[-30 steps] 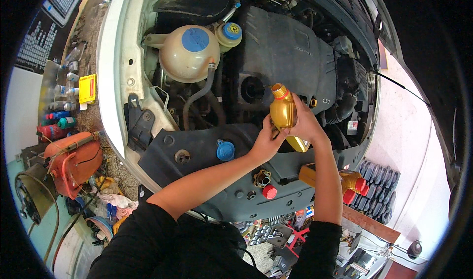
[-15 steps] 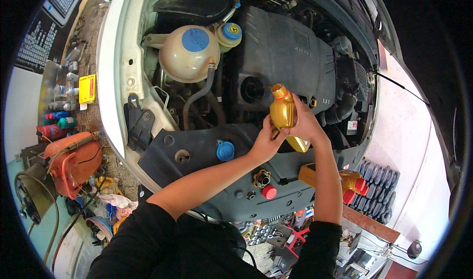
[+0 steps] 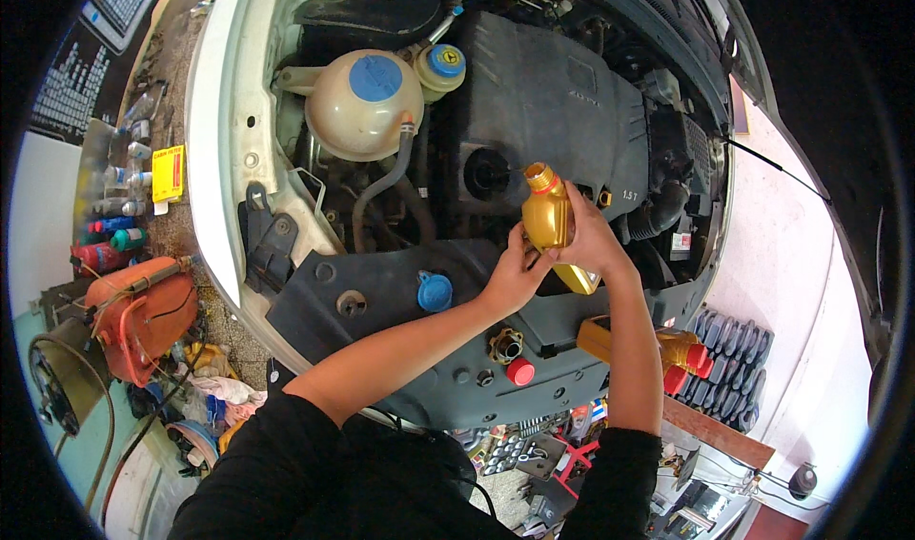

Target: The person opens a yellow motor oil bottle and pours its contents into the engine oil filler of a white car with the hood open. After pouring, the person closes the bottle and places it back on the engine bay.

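Both my hands hold a gold oil bottle, uncapped and tilted, over the front of the engine. My left hand is closed round its lower left side, and my right hand wraps the right side. The bottle's open neck is just right of the dark round oil filler hole in the black engine cover. A thin dark line seems to run between neck and hole; I cannot make it out well. On the front panel lie a red cap and a dark filler cap.
Left of the engine sit a round coolant tank with a blue lid and a smaller blue-capped reservoir. A blue flip cap is on the panel. More gold bottles with red caps lie at right. The raised hood hangs at far right.
Almost nothing differs. My hands and the bottle hold the same place and tilt; the view has shifted very slightly.
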The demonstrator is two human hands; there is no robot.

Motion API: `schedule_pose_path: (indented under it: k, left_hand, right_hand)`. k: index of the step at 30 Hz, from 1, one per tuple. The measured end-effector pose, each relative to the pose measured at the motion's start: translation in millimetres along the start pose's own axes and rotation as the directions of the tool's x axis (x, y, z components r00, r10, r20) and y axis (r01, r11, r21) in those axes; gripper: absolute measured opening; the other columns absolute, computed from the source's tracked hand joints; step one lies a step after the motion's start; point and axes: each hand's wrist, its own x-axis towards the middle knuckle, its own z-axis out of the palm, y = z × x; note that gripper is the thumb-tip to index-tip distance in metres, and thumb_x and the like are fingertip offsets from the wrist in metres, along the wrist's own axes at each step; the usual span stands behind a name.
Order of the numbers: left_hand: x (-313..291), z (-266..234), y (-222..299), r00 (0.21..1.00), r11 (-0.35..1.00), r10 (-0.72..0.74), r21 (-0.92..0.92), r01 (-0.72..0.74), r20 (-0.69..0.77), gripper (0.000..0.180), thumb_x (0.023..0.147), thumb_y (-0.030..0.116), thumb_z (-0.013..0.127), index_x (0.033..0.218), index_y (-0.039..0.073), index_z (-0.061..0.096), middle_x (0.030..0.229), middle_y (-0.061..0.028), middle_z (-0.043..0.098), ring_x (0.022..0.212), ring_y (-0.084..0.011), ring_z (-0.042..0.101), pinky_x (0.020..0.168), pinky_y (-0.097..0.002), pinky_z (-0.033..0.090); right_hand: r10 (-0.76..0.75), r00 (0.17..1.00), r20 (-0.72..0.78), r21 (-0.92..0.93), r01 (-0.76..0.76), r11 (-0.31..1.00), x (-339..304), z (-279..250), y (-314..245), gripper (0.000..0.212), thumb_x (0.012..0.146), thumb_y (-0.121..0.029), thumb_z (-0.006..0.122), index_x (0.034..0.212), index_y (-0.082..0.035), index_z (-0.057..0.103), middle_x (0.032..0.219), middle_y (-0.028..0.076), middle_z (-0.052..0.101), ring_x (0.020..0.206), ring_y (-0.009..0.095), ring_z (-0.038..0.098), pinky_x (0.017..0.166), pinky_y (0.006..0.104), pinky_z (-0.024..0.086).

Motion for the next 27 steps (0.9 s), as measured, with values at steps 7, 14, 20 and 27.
schedule_pose_path:
  k: [7, 14, 20, 27]
  left_hand:
    - [-1.4, 1.4, 3.6, 1.0, 0.999, -0.022, 0.025, 0.023, -0.009, 0.065, 0.105, 0.015, 0.06, 0.154, -0.002, 0.02, 0.139, -0.0166, 0.054, 0.125, -0.0182, 0.055, 0.106, -0.0312, 0.046]
    - [-1.4, 1.3, 5.3, 1.0, 0.999, -0.017, 0.036, 0.017, -0.008, 0.066, 0.105, 0.016, 0.06, 0.154, -0.003, 0.02, 0.137, -0.0162, 0.056, 0.123, -0.0174, 0.056, 0.105, -0.0311, 0.047]
    - [-1.3, 1.0, 3.7, 1.0, 0.999, -0.009, 0.045, 0.009, -0.004, 0.067, 0.105, 0.018, 0.061, 0.154, -0.002, 0.02, 0.136, -0.0161, 0.057, 0.121, -0.0171, 0.057, 0.104, -0.0304, 0.047]
    - [-0.5, 1.2, 0.1, 1.0, 0.999, -0.005, 0.041, 0.005, -0.015, 0.067, 0.105, 0.017, 0.062, 0.154, -0.002, 0.021, 0.136, -0.016, 0.056, 0.122, -0.0172, 0.057, 0.105, -0.03, 0.047]
  right_hand:
    - [-0.006, 1.0, -0.002, -0.027, 0.006, 1.0, -0.5, 0.8, 5.0, 0.125, 0.058, -0.027, 0.095, 0.158, 0.002, 0.024, 0.145, 0.027, 0.051, 0.135, 0.042, 0.05, 0.116, 0.0451, 0.04]
    - [-0.008, 1.0, 0.005, -0.041, 0.008, 0.999, 1.2, 1.3, 4.5, 0.125, 0.059, -0.028, 0.095, 0.157, 0.002, 0.025, 0.143, 0.028, 0.052, 0.133, 0.043, 0.052, 0.114, 0.0458, 0.041]
    - [-0.02, 1.0, -0.008, -0.032, 0.02, 0.999, 0.9, 1.6, 6.4, 0.123, 0.058, -0.027, 0.095, 0.156, 0.003, 0.027, 0.141, 0.029, 0.054, 0.131, 0.043, 0.053, 0.113, 0.0461, 0.042]
    - [-0.059, 0.998, -0.01, -0.017, 0.059, 0.998, 1.6, 1.2, 8.3, 0.124, 0.057, -0.027, 0.095, 0.156, 0.003, 0.027, 0.141, 0.029, 0.054, 0.131, 0.044, 0.053, 0.114, 0.0462, 0.041]
